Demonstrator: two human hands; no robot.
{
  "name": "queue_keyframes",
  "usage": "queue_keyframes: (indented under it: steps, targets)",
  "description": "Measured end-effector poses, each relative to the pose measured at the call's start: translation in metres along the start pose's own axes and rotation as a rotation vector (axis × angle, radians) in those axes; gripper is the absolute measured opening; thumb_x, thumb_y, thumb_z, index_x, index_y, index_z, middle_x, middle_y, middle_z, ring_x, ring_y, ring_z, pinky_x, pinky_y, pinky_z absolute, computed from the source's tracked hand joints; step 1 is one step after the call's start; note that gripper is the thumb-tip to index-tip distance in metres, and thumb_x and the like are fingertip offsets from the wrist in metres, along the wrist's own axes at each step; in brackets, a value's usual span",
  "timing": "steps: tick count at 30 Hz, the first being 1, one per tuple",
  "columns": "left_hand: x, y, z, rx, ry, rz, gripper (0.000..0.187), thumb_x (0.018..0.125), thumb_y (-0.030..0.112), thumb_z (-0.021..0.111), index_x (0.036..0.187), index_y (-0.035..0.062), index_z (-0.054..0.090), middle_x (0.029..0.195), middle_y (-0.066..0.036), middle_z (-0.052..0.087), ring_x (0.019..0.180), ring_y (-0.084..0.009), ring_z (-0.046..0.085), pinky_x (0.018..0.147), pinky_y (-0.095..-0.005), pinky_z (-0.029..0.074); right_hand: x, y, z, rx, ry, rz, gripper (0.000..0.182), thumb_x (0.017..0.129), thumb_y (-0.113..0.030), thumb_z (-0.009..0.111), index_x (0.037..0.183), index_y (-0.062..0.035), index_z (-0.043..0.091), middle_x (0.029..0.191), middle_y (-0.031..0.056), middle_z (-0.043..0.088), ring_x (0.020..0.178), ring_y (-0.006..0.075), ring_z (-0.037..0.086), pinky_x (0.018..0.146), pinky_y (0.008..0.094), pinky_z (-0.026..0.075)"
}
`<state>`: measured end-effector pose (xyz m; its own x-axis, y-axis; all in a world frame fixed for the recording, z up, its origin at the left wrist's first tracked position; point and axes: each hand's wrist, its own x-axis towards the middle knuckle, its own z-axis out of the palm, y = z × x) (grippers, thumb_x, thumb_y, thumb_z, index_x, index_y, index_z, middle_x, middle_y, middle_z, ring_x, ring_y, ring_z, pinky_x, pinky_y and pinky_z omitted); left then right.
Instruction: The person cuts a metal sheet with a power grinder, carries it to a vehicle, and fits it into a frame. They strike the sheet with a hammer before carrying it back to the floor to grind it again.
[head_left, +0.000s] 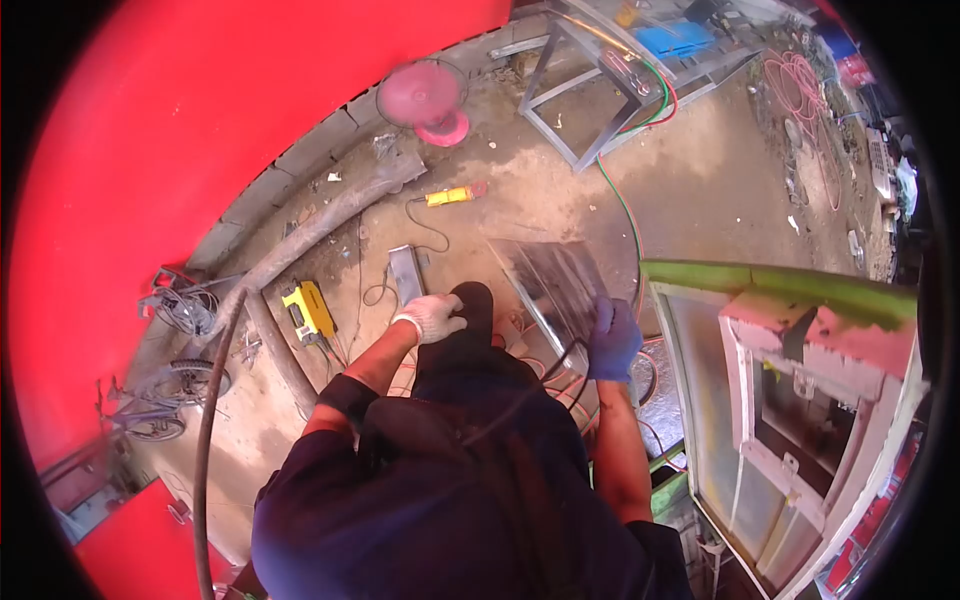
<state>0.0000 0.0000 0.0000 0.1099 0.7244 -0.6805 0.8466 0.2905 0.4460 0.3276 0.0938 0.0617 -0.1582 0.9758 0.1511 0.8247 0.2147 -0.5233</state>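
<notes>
My left hand (435,318), in a white knit glove, rests over my bent knee, its fingers apart and a little curved. Just beyond it a short rectangular metal piece (405,270) lies on the ground. My right hand (613,340) wears a blue glove and grips the right edge of a flat grey-brown metal panel (560,280). This panel stands tilted in front of me, with a bright strip along its left side. Behind it, red hoses and cables are partly hidden by the panel and my legs.
A yellow power tool (455,195) with a cord lies ahead, and a yellow machine (308,310) stands to the left. Further off are a pink fan (422,97), a metal frame (585,95) and a long log (320,225). A green-edged cabinet (700,380) stands close on my right.
</notes>
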Motion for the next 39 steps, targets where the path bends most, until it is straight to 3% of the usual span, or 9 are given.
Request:
queue_keyframes:
  steps: [2,7,13,15,17,26,34,35,39]
  targets:
    - [-0.003,-0.014,-0.001,-0.033,0.051,0.01,0.054,0.092,0.045,0.065,0.131,0.0088,0.064,0.121,-0.016,0.069,0.116,-0.0344,0.065,0.099,-0.0428,0.051,-0.015,0.013,0.007,0.021,0.031,0.084,0.024,0.103,-0.029,0.054,0.098,-0.0107,0.069,0.087,0.0131,0.067,0.081,0.0373,0.066,0.073,0.0472,0.051]
    - [0.08,-0.014,-0.086,0.024,0.025,0.008,0.051,0.09,0.043,0.065,0.126,0.0056,0.066,0.122,-0.019,0.07,0.115,-0.0352,0.067,0.097,-0.0441,0.052,0.061,0.039,0.024,0.001,0.088,0.168,0.027,0.103,-0.032,0.055,0.09,-0.0105,0.067,0.084,0.0138,0.068,0.075,0.0388,0.066,0.069,0.0486,0.051]
    - [0.241,-0.052,-0.138,0.23,-0.178,0.111,0.044,0.089,0.038,0.065,0.121,0.0086,0.068,0.114,-0.022,0.071,0.111,-0.0371,0.068,0.094,-0.0459,0.053,0.111,0.073,0.09,-0.25,0.017,0.319,0.036,0.101,-0.038,0.061,0.082,-0.008,0.062,0.074,0.0176,0.065,0.069,0.0401,0.065,0.063,0.0505,0.05]
    - [0.295,-0.068,-0.147,0.261,-0.317,0.016,0.052,0.089,0.04,0.065,0.131,0.0086,0.064,0.121,-0.02,0.07,0.115,-0.0366,0.066,0.1,-0.0443,0.051,0.111,0.1,0.134,-0.221,0.05,0.389,0.034,0.1,-0.038,0.062,0.082,-0.0087,0.062,0.072,0.018,0.066,0.068,0.0407,0.066,0.062,0.0506,0.05]
    - [0.344,-0.096,-0.138,0.233,-0.203,-0.117,0.054,0.089,0.042,0.067,0.132,0.0095,0.064,0.125,-0.021,0.069,0.118,-0.0362,0.065,0.102,-0.0437,0.05,0.125,0.11,0.16,-0.147,0.037,0.47,0.035,0.1,-0.039,0.062,0.083,-0.0086,0.062,0.072,0.0182,0.066,0.067,0.042,0.066,0.063,0.0519,0.05]
    - [0.54,-0.244,-0.064,0.439,-0.121,-0.052,0.06,0.086,0.039,0.072,0.137,0.0114,0.06,0.127,-0.022,0.066,0.118,-0.0388,0.064,0.102,-0.0472,0.05,0.14,0.284,0.404,-0.103,-0.209,0.791,0.048,0.1,-0.051,0.053,0.087,-0.0065,0.067,0.084,0.0243,0.069,0.08,0.0478,0.066,0.072,0.0558,0.051]
    - [0.692,-0.343,-0.004,0.56,-0.06,-0.091,0.106,0.076,0.031,0.08,0.161,0.0195,0.018,0.141,-0.024,0.055,0.132,-0.0449,0.05,0.108,-0.0518,0.045,0.132,0.396,0.575,-0.089,-0.148,0.884,0.056,0.101,-0.057,0.048,0.089,-0.0057,0.068,0.088,0.0257,0.069,0.087,0.0483,0.066,0.078,0.0564,0.051]
    - [0.689,-0.332,0.007,0.58,0.08,-0.106,0.093,0.077,0.026,0.079,0.156,0.0117,0.031,0.13,-0.023,0.062,0.121,-0.0408,0.061,0.099,-0.0495,0.052,0.127,0.401,0.586,-0.078,-0.143,0.907,0.057,0.102,-0.057,0.048,0.09,-0.0056,0.068,0.089,0.0253,0.07,0.087,0.0481,0.066,0.078,0.0563,0.051]
    - [0.667,-0.346,-0.011,0.534,0.053,-0.058,0.09,0.078,0.026,0.078,0.154,0.0101,0.033,0.128,-0.023,0.063,0.118,-0.0397,0.063,0.097,-0.0487,0.053,0.132,0.419,0.603,-0.094,-0.077,0.963,0.057,0.102,-0.057,0.046,0.093,-0.0059,0.07,0.092,0.0256,0.07,0.09,0.0476,0.067,0.081,0.0558,0.051]
